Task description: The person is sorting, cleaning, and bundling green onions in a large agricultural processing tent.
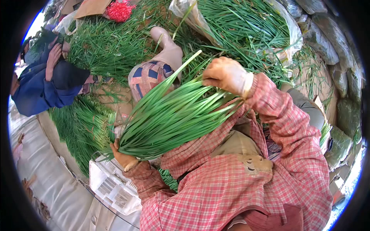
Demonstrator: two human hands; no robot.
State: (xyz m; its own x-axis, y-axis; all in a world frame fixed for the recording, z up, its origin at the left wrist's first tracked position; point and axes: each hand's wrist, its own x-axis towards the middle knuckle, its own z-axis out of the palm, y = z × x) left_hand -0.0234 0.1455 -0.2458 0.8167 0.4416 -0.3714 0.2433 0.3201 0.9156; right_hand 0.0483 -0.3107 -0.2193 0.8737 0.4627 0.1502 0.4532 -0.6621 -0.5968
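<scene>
A large bunch of garlic chives (173, 119) stretches across my lap, dark green at the left and paler toward the right. My left hand (125, 156) is closed around its gathered dark end, with part of the fingers hidden under the leaves. At the upper right edge of the bunch, my right hand (225, 75) has its fingers curled and pinched together over some paler stalks. What exactly lies between those fingertips is hard to see. One long pale stalk sticks out past the bunch, left of my right hand.
Tied chive bundles (88, 127) lie at left, beside a white printed carton (115, 188). A plastic-lined heap of chives (246, 25) stands ahead. Wrapped packs (327, 38) are stacked at right. A person in blue (50, 84) sits at left. Loose leaves (104, 46) cover the ground.
</scene>
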